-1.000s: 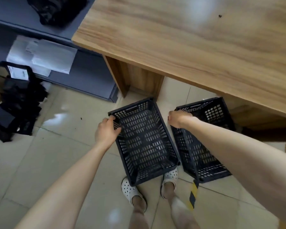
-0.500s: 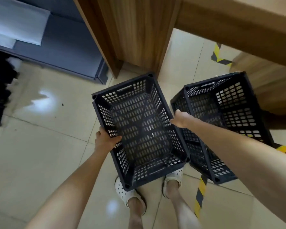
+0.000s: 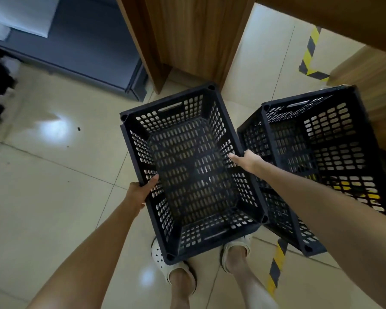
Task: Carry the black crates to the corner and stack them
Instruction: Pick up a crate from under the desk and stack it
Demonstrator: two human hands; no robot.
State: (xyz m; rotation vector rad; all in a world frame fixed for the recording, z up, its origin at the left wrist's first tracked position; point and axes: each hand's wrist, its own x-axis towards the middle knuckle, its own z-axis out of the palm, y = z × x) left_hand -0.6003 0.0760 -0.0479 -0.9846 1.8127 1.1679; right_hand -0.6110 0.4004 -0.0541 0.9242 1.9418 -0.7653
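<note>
Lift step: left hand (image 3: pixel 140 192) and right hand (image 3: pixel 249 161) each closed on a long rim of perforated black crate (image 3: pixel 192 172), apparently off the floor; second crate (image 3: pixel 321 157) at 3 o'clock; next needs level carry cornerward.

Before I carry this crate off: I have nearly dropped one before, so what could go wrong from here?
The left hand and right hand grip only the long side rims of the held crate, not its end handle slots, so it may tip or slip. It sits close against the second crate and could catch on it. The wooden table leg stands just ahead, easy to bump.
</note>
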